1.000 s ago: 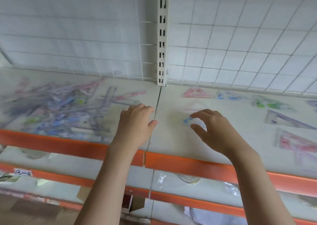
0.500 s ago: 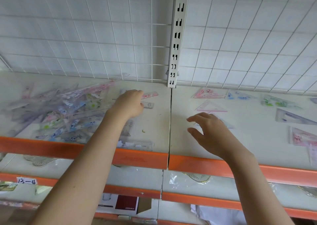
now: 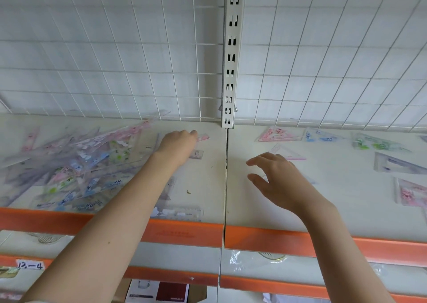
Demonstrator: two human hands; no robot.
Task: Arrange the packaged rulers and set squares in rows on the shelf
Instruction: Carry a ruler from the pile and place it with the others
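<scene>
A jumbled pile of packaged rulers and set squares [image 3: 76, 164] covers the left half of the white shelf [image 3: 208, 180]. My left hand [image 3: 178, 144] reaches to the pile's right edge, and its curled fingers hold the end of a pink packaged ruler [image 3: 203, 137]. My right hand [image 3: 277, 180] hovers with spread fingers over the right half, just in front of a pink-edged set square [image 3: 290, 154]. Behind it, set squares lie in a row: pink [image 3: 279, 134], blue [image 3: 323, 136], green [image 3: 374, 143]. Two more lie further right [image 3: 397, 164] [image 3: 411, 191].
One packaged ruler [image 3: 178, 211] lies along the orange front edge [image 3: 184, 233]. A slotted upright post [image 3: 231, 60] and white wire grid close off the back. Below, a lower shelf carries a label "12-4" [image 3: 30, 265], and a box [image 3: 159, 291] stands underneath.
My left hand moved from the shelf's middle seam back and left to the pile's edge, then stayed on the pink ruler. The right hand kept hovering, almost still.
</scene>
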